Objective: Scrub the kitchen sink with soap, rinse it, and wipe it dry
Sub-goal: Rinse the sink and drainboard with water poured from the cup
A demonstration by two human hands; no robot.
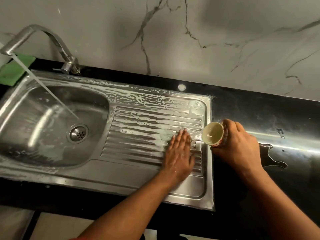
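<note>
Black bench (277, 118) wetted right of sink. Sink (121, 179) set in bench; suds (147, 96) spread along sink's back rim and drainboard ribs. Tap (52, 37) at sink's back left, water run into basin. Left hand (178, 153) laid flat, fingers straight, on sink's drainboard. Right hand (240, 144) curled round cup (213, 134), tipped at sink's right edge. Step judged: rinsing. Next: remaining suds to be flushed toward drain, cup likely refilled.

Lighting: dim, warm, indoor. Glare: bright streak across the black countertop (285, 137); dull sheen on the steel sink (121, 175). Blur: fingertips of the left hand (178, 153) smeared. Distortion: wide-angle bowing at edges. Overall focus soft.
</note>
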